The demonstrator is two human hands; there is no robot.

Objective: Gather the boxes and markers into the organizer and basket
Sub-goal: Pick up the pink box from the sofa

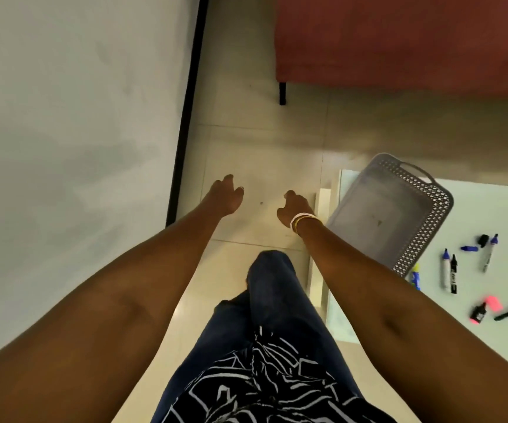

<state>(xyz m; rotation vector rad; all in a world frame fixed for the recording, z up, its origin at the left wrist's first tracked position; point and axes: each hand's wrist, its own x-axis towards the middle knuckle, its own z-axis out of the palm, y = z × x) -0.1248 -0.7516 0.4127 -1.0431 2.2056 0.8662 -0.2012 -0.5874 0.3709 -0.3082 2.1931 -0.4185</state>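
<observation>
While my left hand (223,195) and right hand (295,209) hang loosely curled, holding nothing, the basket (399,209) and scattered markers (449,273) wait right of my right hand, probably unsorted

The person is wearing dark blue trousers (272,288), the fabric looking like denim and creasing in folds along the leg. Over the waist a black garment (265,380) is hanging, patterned with irregular white lines that cross at angles, and a knotted tie of the same print is dangling at its middle. Both arms are showing bare, with no sleeves reaching into view. On the right wrist the person is wearing stacked bangles (303,219): a white one nearest the hand and thin gold-coloured ones just behind it.
</observation>
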